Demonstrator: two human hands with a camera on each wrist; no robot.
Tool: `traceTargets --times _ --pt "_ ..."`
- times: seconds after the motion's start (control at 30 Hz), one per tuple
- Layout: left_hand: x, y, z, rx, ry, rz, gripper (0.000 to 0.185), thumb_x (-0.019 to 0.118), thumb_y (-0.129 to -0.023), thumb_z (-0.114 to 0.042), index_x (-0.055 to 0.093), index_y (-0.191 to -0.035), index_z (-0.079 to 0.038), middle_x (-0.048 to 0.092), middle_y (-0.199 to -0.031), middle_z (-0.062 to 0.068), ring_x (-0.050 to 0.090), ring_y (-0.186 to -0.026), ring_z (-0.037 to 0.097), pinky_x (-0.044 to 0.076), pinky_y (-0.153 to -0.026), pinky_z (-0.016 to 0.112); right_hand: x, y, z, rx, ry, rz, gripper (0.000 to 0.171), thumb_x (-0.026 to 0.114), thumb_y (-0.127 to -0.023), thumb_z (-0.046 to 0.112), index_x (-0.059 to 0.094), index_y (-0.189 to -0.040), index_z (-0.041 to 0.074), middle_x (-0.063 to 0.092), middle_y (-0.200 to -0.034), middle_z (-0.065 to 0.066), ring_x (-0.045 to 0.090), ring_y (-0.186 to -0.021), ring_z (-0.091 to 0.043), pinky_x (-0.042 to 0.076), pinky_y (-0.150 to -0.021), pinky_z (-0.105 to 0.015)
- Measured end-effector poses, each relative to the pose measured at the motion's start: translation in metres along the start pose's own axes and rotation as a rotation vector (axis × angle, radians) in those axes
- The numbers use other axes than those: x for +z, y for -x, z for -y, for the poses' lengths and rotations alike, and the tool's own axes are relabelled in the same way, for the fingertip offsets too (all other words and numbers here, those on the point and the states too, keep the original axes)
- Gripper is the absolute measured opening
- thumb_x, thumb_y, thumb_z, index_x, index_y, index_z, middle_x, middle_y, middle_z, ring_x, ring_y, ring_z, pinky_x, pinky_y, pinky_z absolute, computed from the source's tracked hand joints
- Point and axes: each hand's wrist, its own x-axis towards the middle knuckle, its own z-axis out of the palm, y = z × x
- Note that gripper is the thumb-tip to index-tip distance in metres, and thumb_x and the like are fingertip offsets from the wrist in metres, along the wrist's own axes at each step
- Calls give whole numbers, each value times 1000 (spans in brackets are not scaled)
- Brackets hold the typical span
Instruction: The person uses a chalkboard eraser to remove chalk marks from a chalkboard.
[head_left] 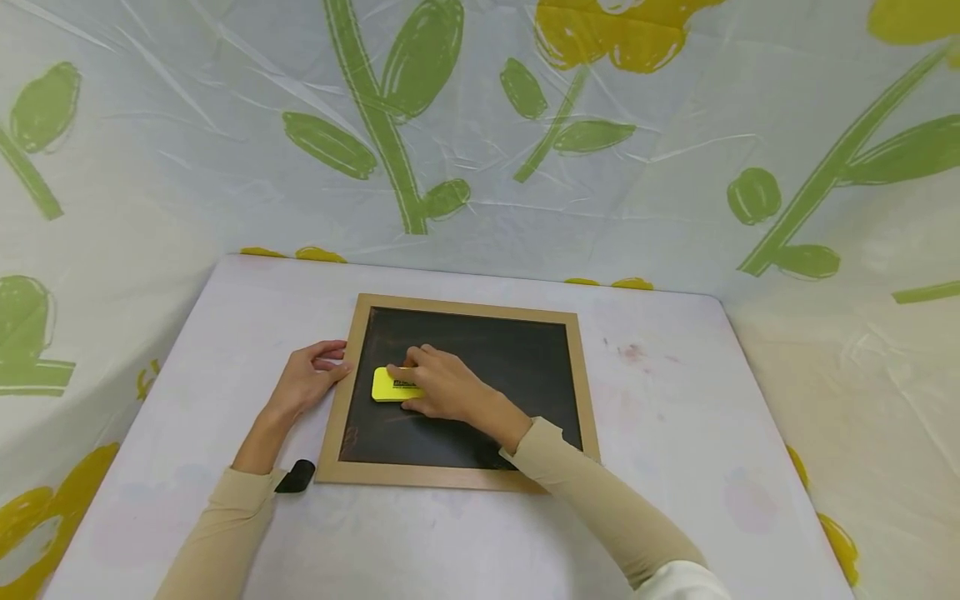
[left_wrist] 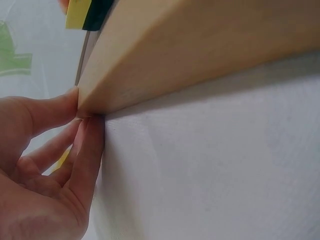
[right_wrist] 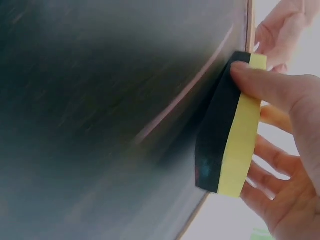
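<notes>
A blackboard (head_left: 457, 400) in a light wooden frame lies on the table. On its left half, my right hand (head_left: 446, 387) grips a board eraser (head_left: 384, 385), yellow on top with black felt beneath. The right wrist view shows the thumb along one long side of the eraser (right_wrist: 235, 135) and the fingers around the other, the felt facing the board. My left hand (head_left: 303, 379) holds the frame's left edge (left_wrist: 115, 85), thumb against the wood and fingertips at its lower edge by the tabletop. A pinkish chalk streak (right_wrist: 185, 92) runs beside the eraser.
Faint reddish marks (head_left: 351, 437) show at the board's lower left. A small black object (head_left: 296, 477) sits at the left cuff. Reddish smudges (head_left: 632, 352) mark the white table covering right of the board. Flower-printed sheeting (head_left: 480, 150) surrounds the table.
</notes>
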Motion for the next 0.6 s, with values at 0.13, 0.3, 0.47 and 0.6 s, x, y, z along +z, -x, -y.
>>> traceTargets --times 0.13,0.3,0.47,0.6 --pt "-1 -1 3 -7 4 3 48 69 -99 -14 56 -142 3 63 -130 24 64 -107 33 48 -78 22 -2 -4 3 7 26 25 58 77 -93 39 61 -146 22 63 -121 -7 57 -99 -20 51 -84 -28" --pt "-1 0 4 -11 13 4 48 69 -99 -14 56 -143 3 63 -130 24 64 -107 33 48 -80 23 -3 -2 2 11 16 32 58 77 -93 39 60 -146 22 63 -121 -7 57 -97 -20 51 -83 -29" --pt "-1 0 2 -15 22 1 48 69 -99 -13 56 -142 3 63 -130 24 64 -107 32 48 -79 23 -1 0 1 -1 21 14 58 77 -94 38 59 -147 20 63 -121 -9 56 -96 -21 51 -82 -30" --pt "-1 0 1 -11 35 2 48 70 -99 -12 56 -142 4 63 -129 24 64 -107 33 47 -78 21 -1 4 -2 -2 35 6 58 78 -93 37 61 -146 20 63 -121 -9 57 -95 -21 51 -82 -31"
